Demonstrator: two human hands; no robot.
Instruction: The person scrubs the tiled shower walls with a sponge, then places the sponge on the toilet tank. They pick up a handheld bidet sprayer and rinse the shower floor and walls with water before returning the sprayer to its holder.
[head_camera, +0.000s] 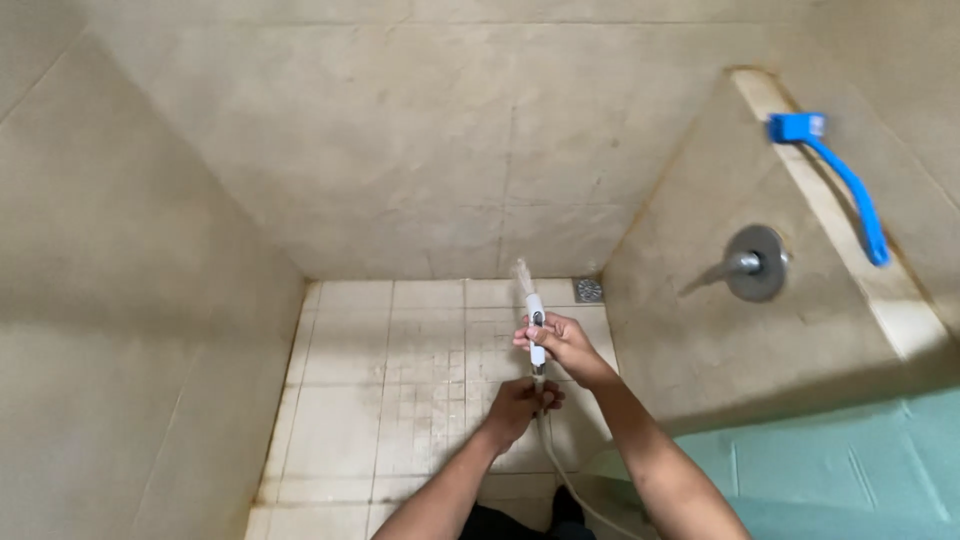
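A white handheld sprayer (536, 330) points away from the person, above the far right part of the tiled floor (400, 400), with water leaving its tip. The right hand (562, 343) is wrapped around its body, thumb on the lever. The left hand (520, 405) is closed around the hose (556, 465) just below the sprayer's base. A floor drain (588, 290) sits in the far right corner, near the spray. The low wall (720, 330) rises just right of the hands, carrying a metal tap (752, 263); a blue brush (840, 180) lies along its top ledge. Open floor stretches left to the side wall (130, 300).
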